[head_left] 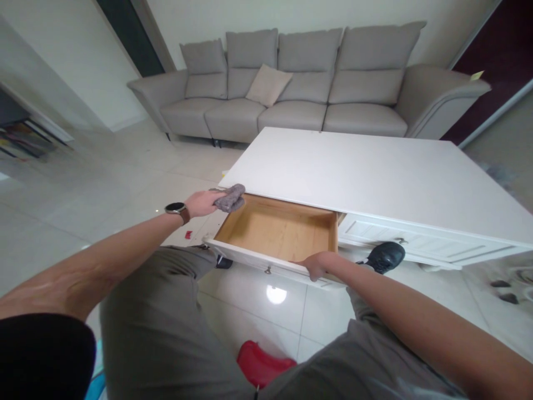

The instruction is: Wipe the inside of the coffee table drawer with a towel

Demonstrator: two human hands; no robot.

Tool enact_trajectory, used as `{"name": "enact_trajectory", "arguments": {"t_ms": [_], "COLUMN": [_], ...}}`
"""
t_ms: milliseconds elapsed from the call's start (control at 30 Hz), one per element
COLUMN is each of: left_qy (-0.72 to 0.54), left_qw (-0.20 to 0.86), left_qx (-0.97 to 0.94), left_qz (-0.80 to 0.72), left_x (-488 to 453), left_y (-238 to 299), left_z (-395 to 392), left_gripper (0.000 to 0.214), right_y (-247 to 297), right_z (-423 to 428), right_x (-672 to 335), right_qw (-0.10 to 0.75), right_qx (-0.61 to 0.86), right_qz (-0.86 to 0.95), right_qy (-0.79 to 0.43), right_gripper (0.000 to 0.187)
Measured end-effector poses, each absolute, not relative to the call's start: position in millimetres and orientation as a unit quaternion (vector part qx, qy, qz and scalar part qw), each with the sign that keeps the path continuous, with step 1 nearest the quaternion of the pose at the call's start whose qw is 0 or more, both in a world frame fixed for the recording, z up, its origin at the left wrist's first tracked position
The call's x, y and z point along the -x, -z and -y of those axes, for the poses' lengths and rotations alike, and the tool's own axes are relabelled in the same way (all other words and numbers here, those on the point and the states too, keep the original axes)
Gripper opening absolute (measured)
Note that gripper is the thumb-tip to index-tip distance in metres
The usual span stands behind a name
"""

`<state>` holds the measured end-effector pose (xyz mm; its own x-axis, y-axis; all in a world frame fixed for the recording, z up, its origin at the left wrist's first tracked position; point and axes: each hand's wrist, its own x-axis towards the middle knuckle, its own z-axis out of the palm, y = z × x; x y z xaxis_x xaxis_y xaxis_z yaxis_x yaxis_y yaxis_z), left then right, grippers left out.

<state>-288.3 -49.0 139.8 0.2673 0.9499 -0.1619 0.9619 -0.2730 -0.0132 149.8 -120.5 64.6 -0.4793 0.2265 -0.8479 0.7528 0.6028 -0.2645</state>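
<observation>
A white coffee table [366,172] has its left drawer [275,228] pulled out, showing a bare wooden bottom. My left hand [202,203], with a watch on the wrist, is closed round a crumpled grey cloth [230,198] at the drawer's far left corner, by the table edge. My right hand [318,264] grips the top of the drawer's white front panel near its right end, fingers curled over the edge.
A grey sofa [300,89] with a cushion [268,84] stands behind the table. My black shoe [385,256] rests under the table's closed right drawer [420,241]. A red object [260,364] lies on the glossy tiled floor between my knees.
</observation>
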Motion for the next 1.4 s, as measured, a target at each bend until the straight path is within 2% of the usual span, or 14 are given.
{"name": "enact_trajectory", "arguments": {"t_ms": [133, 333, 433, 500, 633, 967, 1067, 1300, 1400], "left_qy": [0.134, 0.117, 0.163, 0.175, 0.182, 0.154, 0.15, 0.185, 0.188], "left_qw": [0.216, 0.215, 0.229, 0.22, 0.181, 0.101, 0.088, 0.082, 0.084], "left_qx": [-0.783, -0.676, -0.66, -0.679, -0.698, -0.673, -0.68, -0.682, -0.67], "left_qz": [-0.568, -0.695, -0.697, -0.679, -0.669, -0.717, -0.712, -0.703, -0.713], "left_x": [281.3, 272.3, 276.2, 279.0, 276.6, 237.0, 229.4, 220.7, 217.1], "left_y": [-81.9, -25.9, -14.9, -9.6, -3.4, -21.0, -25.0, -21.9, -13.2], "left_z": [63.3, 61.6, 57.4, 55.1, 52.3, 24.2, 2.7, -27.9, -29.4], "left_gripper": [0.072, 0.147, 0.163, 0.153, 0.115, 0.083, 0.083, 0.116, 0.119], "right_y": [-67.6, -75.6, -77.1, -77.9, -79.3, -72.9, -69.1, -66.6, -64.9], "right_z": [121.1, 122.3, 122.8, 123.5, 125.4, 127.3, 128.5, 133.0, 133.2], "right_x": [-149.0, -147.3, -147.4, -147.2, -145.9, -146.7, -149.3, -152.8, -154.5], "right_qw": [0.416, 0.422, 0.424, 0.423, 0.426, 0.437, 0.434, 0.429, 0.43], "right_qx": [-0.31, -0.309, -0.313, -0.315, -0.317, -0.313, -0.317, -0.334, -0.337], "right_qz": [-0.792, -0.787, -0.781, -0.779, -0.781, -0.782, -0.782, -0.774, -0.769], "right_qy": [0.322, 0.328, 0.334, 0.339, 0.33, 0.315, 0.316, 0.325, 0.331], "right_gripper": [0.116, 0.115, 0.116, 0.116, 0.115, 0.114, 0.113, 0.11, 0.109]}}
